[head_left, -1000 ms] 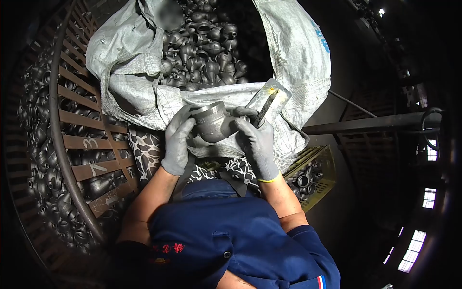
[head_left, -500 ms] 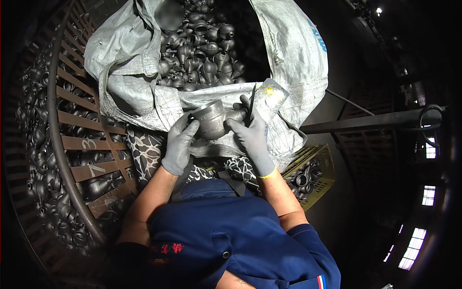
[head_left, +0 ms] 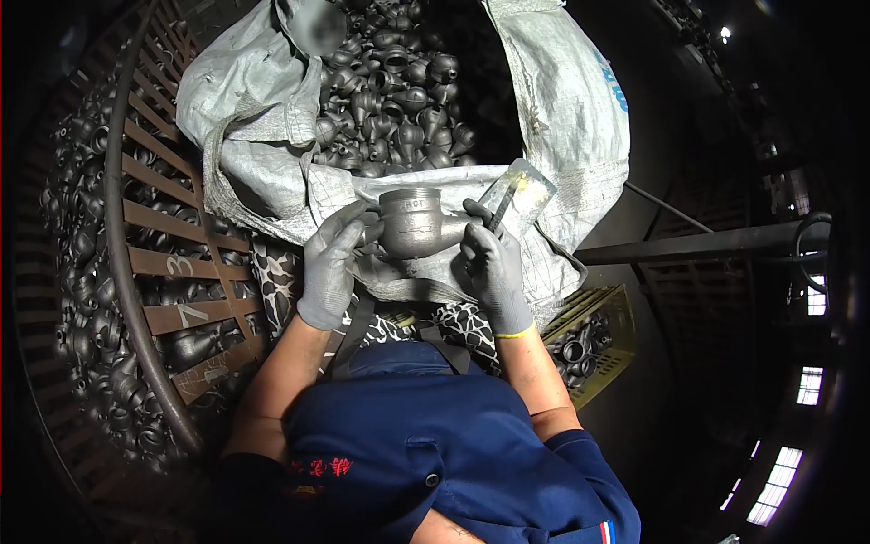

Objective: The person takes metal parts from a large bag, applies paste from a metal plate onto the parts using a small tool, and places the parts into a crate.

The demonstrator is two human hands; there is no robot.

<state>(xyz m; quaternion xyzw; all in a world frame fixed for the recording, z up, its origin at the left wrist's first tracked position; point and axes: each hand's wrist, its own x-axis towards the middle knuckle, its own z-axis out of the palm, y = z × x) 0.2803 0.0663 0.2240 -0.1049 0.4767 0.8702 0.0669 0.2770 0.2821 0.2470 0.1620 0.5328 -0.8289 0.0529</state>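
Note:
A dark metal pipe fitting is held level between my two gloved hands, its wide collar facing up and its narrow neck pointing right. My left hand grips the fitting's left side with fingers and thumb. My right hand is closed at the narrow end and also holds a thin dark tool, which slants up in front of a flat metal plate. Raised letters show on the fitting's body. Behind the hands lies the folded edge of a white woven sack.
Many similar fittings fill the sack. At the left, a rusty slatted cage holds more of them. A yellow crate with small fittings stands at the lower right. A dark metal beam runs in from the right.
The fitting has been turned so its collar points straight up and its lettering faces me. My right hand has shifted, and the tool's tilt has changed. The whole view has moved slightly.

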